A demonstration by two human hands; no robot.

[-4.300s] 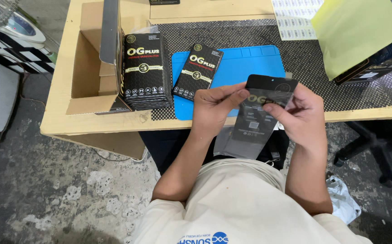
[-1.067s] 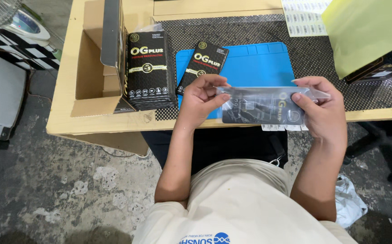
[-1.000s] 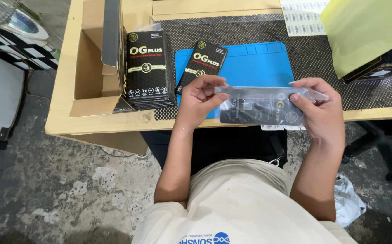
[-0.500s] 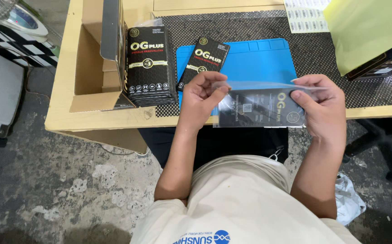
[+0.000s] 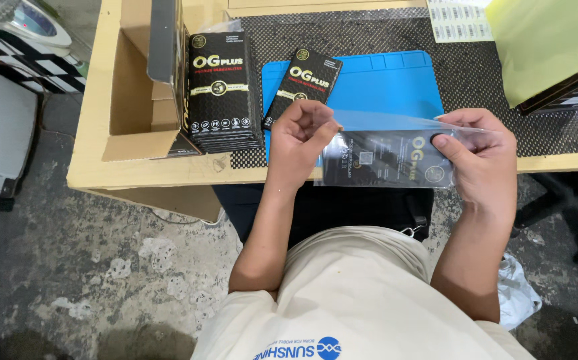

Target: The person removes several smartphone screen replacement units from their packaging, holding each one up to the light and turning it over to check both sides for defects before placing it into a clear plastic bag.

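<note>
The person holds a flat black packet in a clear plastic sleeve [image 5: 386,157] just off the near edge of the counter [image 5: 102,120], over the lap. The left hand [image 5: 299,137] pinches the sleeve's left end, its fingers closed on the top corner. The right hand [image 5: 486,157] grips the right end, thumb pressed on the front, fingers wrapped behind. Beyond the sleeve lies a blue mat [image 5: 386,83] with one black retail packet [image 5: 302,85] leaning across its left edge. Further left stands a stack of black packets [image 5: 221,90] beside an open cardboard box [image 5: 139,80]. A yellow-green sheet [image 5: 542,40] lies far right.
</note>
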